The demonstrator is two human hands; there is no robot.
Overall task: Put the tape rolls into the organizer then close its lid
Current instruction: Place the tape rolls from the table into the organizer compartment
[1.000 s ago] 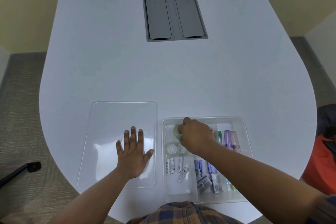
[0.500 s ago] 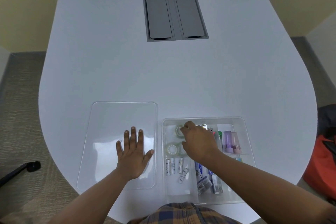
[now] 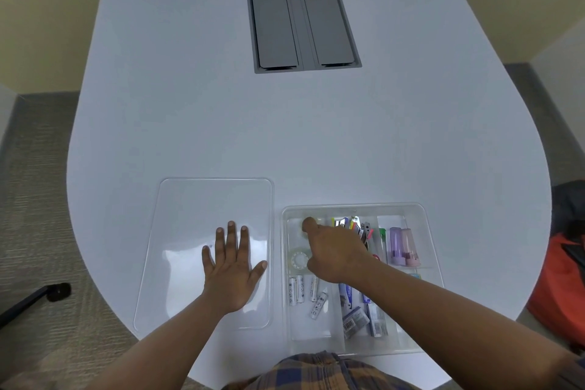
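The clear organizer (image 3: 424, 231) sits open at the table's near right. Its flat clear lid (image 3: 215, 199) lies on the table just to its left. My left hand (image 3: 232, 266) rests palm down on the lid with fingers spread. My right hand (image 3: 335, 253) reaches into the organizer's far-left compartment, fingertips curled on a pale tape roll (image 3: 304, 233) that is mostly hidden under them. A second clear tape roll (image 3: 299, 261) lies in the same compartment, just nearer to me and beside my right hand.
Other compartments hold batteries (image 3: 299, 290), clips and markers (image 3: 357, 226), purple and pink tubes (image 3: 402, 245) and small packets (image 3: 357, 321). A grey cable hatch (image 3: 302, 24) is set in the table farther back. A red bag (image 3: 563, 291) sits off the table's right edge.
My right hand has carried the pale tape roll down and forward into the far-left compartment. My left hand has stayed flat on the lid.
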